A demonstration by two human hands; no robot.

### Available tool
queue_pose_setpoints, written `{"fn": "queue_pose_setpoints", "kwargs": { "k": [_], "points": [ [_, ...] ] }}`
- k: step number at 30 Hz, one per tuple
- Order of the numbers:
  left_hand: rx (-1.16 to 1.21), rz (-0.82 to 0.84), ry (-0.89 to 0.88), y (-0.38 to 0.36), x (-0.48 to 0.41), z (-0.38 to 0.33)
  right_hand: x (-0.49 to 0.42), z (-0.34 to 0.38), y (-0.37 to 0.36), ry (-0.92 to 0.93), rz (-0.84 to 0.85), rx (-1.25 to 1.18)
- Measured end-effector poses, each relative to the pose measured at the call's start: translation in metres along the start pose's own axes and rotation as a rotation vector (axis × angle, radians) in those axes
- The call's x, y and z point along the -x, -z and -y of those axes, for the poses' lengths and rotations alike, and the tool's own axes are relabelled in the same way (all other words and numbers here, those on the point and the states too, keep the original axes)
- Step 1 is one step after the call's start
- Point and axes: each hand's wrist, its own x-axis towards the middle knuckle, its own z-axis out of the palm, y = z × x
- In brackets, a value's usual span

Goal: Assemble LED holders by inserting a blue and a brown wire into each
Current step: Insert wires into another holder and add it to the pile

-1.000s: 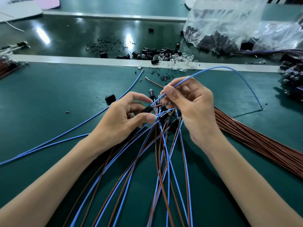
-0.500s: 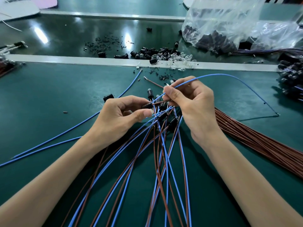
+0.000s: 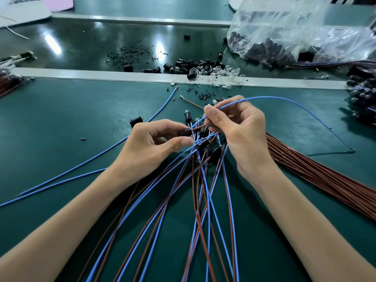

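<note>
At your far left, a bundle of brown wires (image 3: pixel 8 86) lies at the table (image 3: pixel 61 119) edge. Two loose blue wires (image 3: pixel 81 165) run slantwise across the green surface toward the middle, and a single black holder (image 3: pixel 136 121) lies just beyond your left hand (image 3: pixel 150 147).

That hand's grip is closed on a black LED holder (image 3: pixel 184 132), pinched between thumb and forefinger above the table, with its rear end facing right. A short brown wire (image 3: pixel 200 127) runs from that rear end toward your right hand (image 3: pixel 240 135); you cannot tell whether the fingers there hold it.

Your right hand's grip is closed on a blue wire (image 3: pixel 284 100), pinched between thumb and forefinger. The wire's near end slants down to the holder's rear. Whether it is already seated inside cannot be told. The rest of it arches up and to the right, and its far tip touches the table.

Under both hands, a fan of blue and brown leads (image 3: pixel 203 200) with black holders at their tips spreads toward you. To the right lies a thick sheaf of brown wires (image 3: pixel 325 176).

Farther back, beside a pale strip, loose black holders (image 3: pixel 195 68) and clear LEDs (image 3: pixel 225 73) are heaped together. A clear plastic bag (image 3: pixel 274 27) of dark parts sits at the back right.
</note>
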Motion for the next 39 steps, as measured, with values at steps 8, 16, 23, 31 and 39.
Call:
{"fn": "queue_pose_setpoints", "kwargs": {
  "k": [8,16,23,31,39],
  "points": [
    [-0.113,-0.107,-0.063,-0.0014,-0.0002,0.0012,0.0015,-0.0004,0.0009,0.05,-0.042,0.084],
    [-0.109,-0.165,-0.063,-0.0006,-0.0008,0.0003,-0.0006,-0.0004,0.0028,0.003,0.038,0.005],
    [-0.04,-0.044,-0.007,-0.0006,-0.002,0.0,-0.0013,0.0009,0.0046,0.056,0.086,0.036],
    [0.026,-0.032,0.068,-0.0019,-0.0029,-0.0035,0.0019,-0.0011,-0.0002,0.055,0.085,0.014],
    [0.041,-0.029,0.122,-0.0032,-0.0032,-0.006,0.0026,-0.0003,-0.0012,0.062,0.098,-0.018]
  ]
}}
